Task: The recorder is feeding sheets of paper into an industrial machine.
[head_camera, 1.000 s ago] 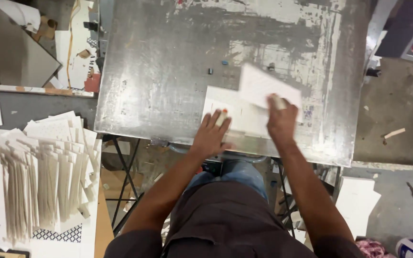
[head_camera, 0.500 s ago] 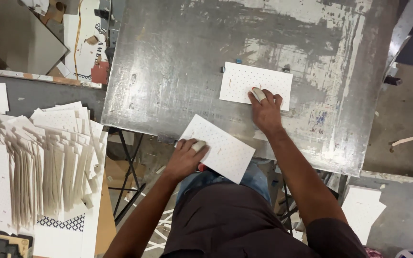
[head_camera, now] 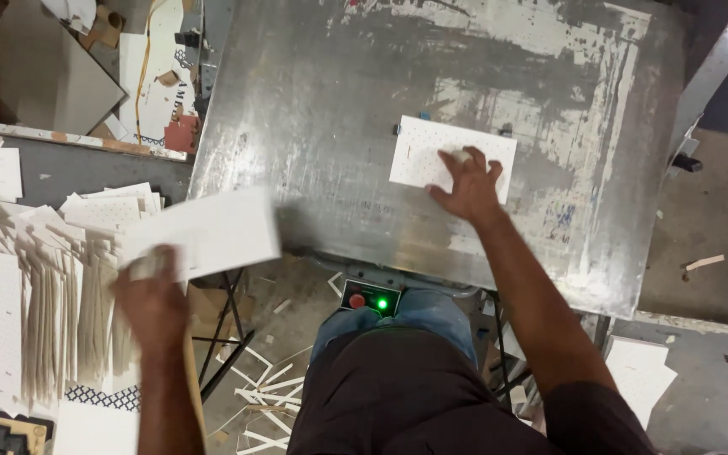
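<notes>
Right hand [head_camera: 465, 187] flat with fingers spread, pressing a white perforated card [head_camera: 431, 152] near the middle of the metal worktop [head_camera: 313, 126], left hand [head_camera: 155, 305] closed on a blurred white card [head_camera: 208, 232], off the worktop's left edge, above the stacked white cards [head_camera: 44, 320]

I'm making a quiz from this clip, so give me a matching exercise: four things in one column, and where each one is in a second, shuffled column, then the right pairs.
Things:
1. Left hand
2. Right hand
3. Green light
4. Card stack

Places:
A. Under the metal table's near edge, above the lap
B. Pressed flat on a white dotted sheet on the table
C. Standing on edge, far left of the table
D. Off the table's left side, gripping a blurred white sheet

Pairs: 1-D, 2-B, 3-A, 4-C
</notes>
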